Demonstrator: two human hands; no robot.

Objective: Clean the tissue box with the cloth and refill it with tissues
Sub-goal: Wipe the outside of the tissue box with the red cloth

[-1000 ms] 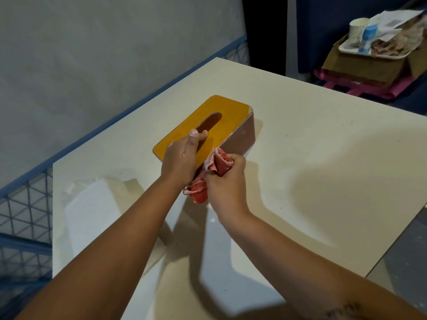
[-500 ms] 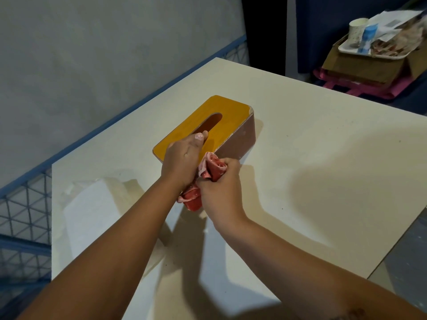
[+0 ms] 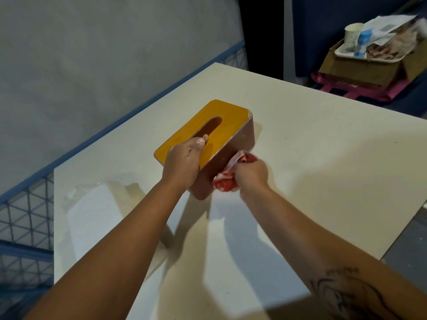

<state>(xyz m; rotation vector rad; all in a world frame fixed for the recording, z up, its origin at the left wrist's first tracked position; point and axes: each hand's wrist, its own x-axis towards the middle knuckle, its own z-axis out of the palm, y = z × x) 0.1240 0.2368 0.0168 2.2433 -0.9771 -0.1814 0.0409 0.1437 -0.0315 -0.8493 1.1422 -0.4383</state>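
Note:
A tissue box with a yellow slotted lid and brown sides stands on the cream table. My left hand clamps the box's near end from above, thumb at the edge of the slot. My right hand is closed on a crumpled red cloth and presses it against the box's right brown side, near the bottom. A white stack of tissues in clear wrap lies on the table to the left of my left forearm. The inside of the box is dark and hidden.
A blue wire-mesh rail runs along the table's left edge, with a grey wall behind. Beyond the far right corner a cardboard box carries a white tray with a paper cup, a blue bottle and papers.
My right hand has slid the red cloth from the box's near corner out along its right side. The left hand keeps its hold on the box.

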